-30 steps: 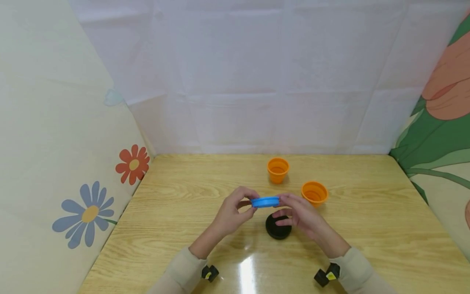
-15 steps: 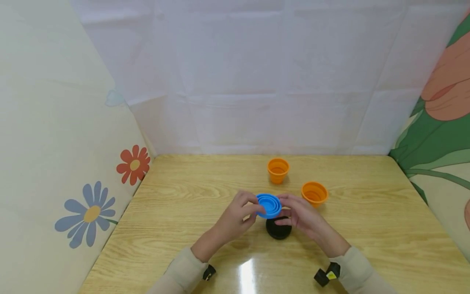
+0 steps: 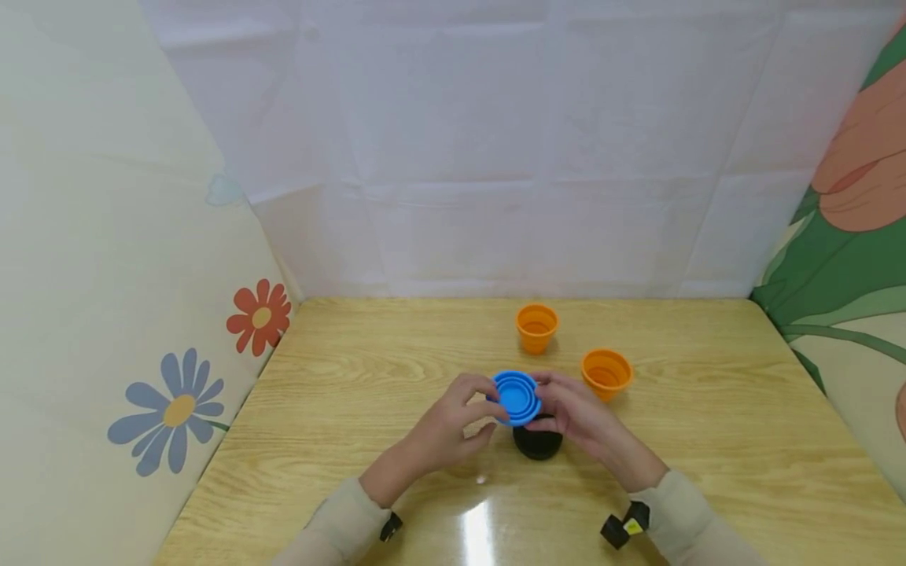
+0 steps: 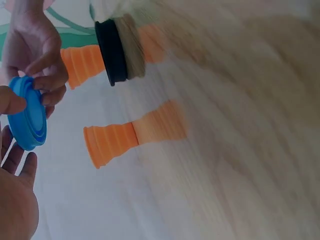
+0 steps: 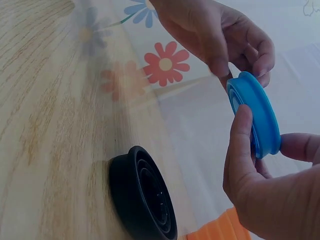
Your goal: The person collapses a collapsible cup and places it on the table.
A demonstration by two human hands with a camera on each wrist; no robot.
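Note:
A blue collapsible cup (image 3: 514,398), folded flat into rings, is held above the table between both hands. Its ringed inner side faces up toward the head camera. My left hand (image 3: 453,424) pinches the rim at the left, and my right hand (image 3: 576,409) grips the opposite side with thumb and fingers, as the right wrist view shows. Below and partly behind the blue cup, a black collapsible cup (image 5: 142,195), also folded flat, sits on the table. Two orange collapsible cups, the far one (image 3: 536,328) and the nearer one (image 3: 606,373), stand pulled up to full height.
The wood-grain table (image 3: 340,362) reaches back to a white cloth wall (image 3: 453,157). Flower-printed cloth hangs at both sides. A bright light reflection lies on the table near the front. Black wrist devices show at both sleeves.
The blue cup has turned from edge-on to showing its ringed inside. My left hand has rotated with it, its fingers now over the near rim. The orange and black cups have stayed put.

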